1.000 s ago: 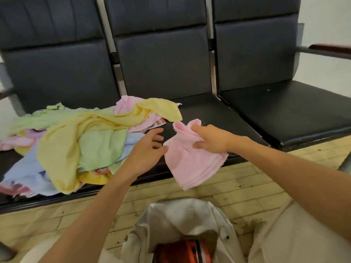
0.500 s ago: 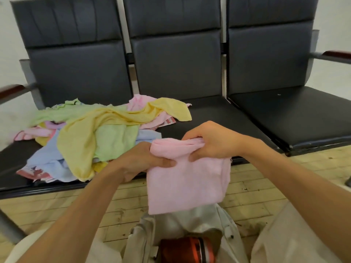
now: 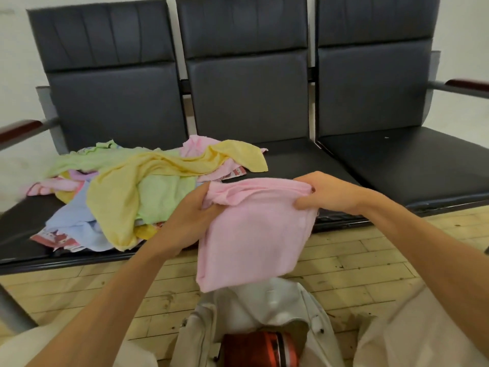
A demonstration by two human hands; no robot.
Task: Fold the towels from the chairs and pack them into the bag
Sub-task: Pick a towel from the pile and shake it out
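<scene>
Pink towel (image 3: 254, 234) hangs with the bag (image 3: 267, 311) at its 6 o'clock and the pile (image 3: 127, 186) at its 10 o'clock. Left hand (image 3: 193, 215) and right hand (image 3: 328, 193) each pinch a top corner. Best to pull that edge taut, match corners squarely, then halve it before lowering.

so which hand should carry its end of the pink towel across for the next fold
Probably the right hand: it pinches a clean corner of the pink towel, with bare seat behind. The left hand grips bunched cloth beside the towel pile, so it suits anchoring.
</scene>
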